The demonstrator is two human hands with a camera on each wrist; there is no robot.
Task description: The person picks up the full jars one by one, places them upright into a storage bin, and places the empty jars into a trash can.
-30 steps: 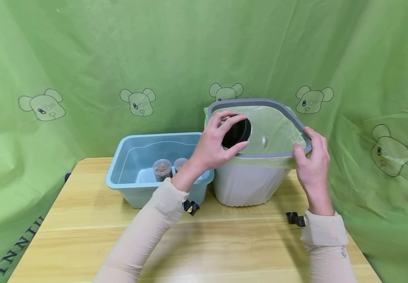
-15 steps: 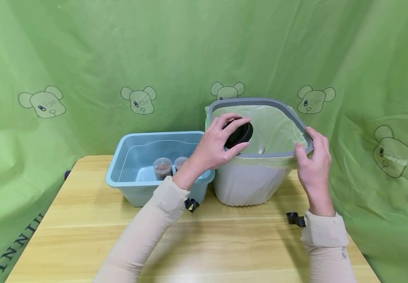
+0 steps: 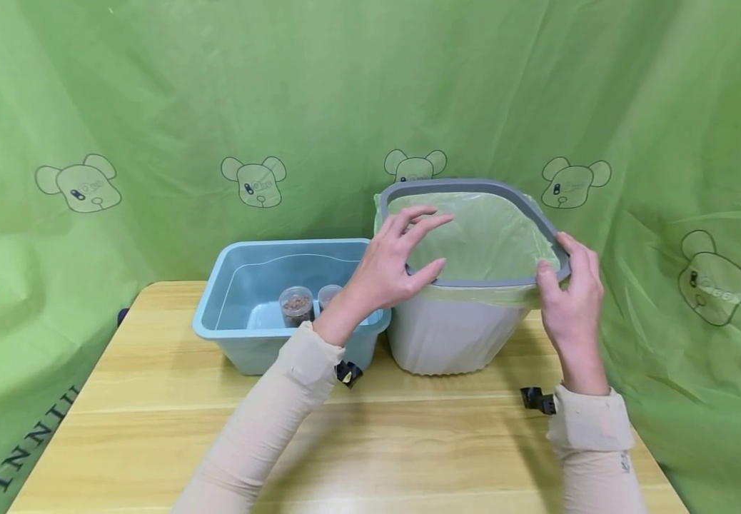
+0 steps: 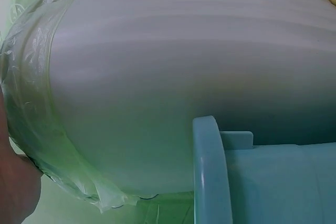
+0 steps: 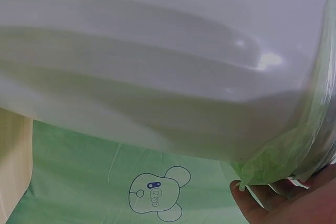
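Observation:
My left hand (image 3: 386,260) hovers at the left side of a trash bin's mouth, thumb and fingers spread apart with nothing between them. The trash bin (image 3: 454,335) is whitish, with a grey rim ring (image 3: 473,184) over a thin green bin liner (image 3: 486,235). Its mouth is turned toward the head camera. At the right corner, my right hand (image 3: 570,300) grips the rim and liner, thumb on the near side. The right wrist view shows my fingers (image 5: 247,200) at the bunched liner edge. The bottom of the bin's inside is hidden.
Left of the bin, close against it, stands a light blue plastic tub (image 3: 229,335). Inside are a clear jar (image 3: 296,307) of brown bits and a second clear jar (image 3: 328,294), partly behind my left forearm. Both containers stand on a wooden table (image 3: 409,457) before a green curtain (image 3: 319,93).
My left hand has let go of a round black-rimmed thing, which has dropped out of sight into the bin. The right hand keeps its grip on the rim.

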